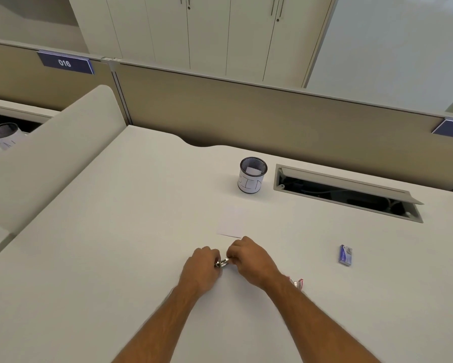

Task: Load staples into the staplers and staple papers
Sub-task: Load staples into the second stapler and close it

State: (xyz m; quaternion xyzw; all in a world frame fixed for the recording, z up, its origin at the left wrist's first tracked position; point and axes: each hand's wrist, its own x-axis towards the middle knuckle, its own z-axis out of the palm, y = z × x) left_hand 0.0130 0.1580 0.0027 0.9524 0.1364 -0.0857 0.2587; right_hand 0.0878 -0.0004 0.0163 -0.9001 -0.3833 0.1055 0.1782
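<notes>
Metal stapler, small, chrome; held between both hands just above the tabletop, toward the middle of its near half. Only a short bright section shows between the knuckles.

Head view, sole view
- Left hand: fingers curled round the stapler's left end, grasping it.
- Right hand: fingers and thumb curled, pinching the stapler's right end; whether they hold the stapler body or a strip of staples cannot be told.
- Paper: white sheet, flat, just beyond the hands, toward the far edge; apart from the stapler.
- Blue box: small, probably staples, lying well to the right, toward the right edge.
- Red-and-white item: partly hidden behind the right forearm; kind unclear.
- Mesh cup: upright, paper-wrapped, near the far edge, beside an open cable hatch.

Orientation: long axis runs roughly left to right, parallel to the near edge, the right end a little higher. Which end is the mouth cannot be told; both are covered.

Risks, as judged
- Staple strip seated crooked or upside down in the channel, from working blind under closed fingers: jam.
- Spring pusher or top arm snapping shut on a fingertip, from a slipping pinch on smooth metal.
- Loose staples scattering over the tabletop, white on pale, hard to recover.
- Stapler closed before the strip is fully home: misfire on the paper
</notes>
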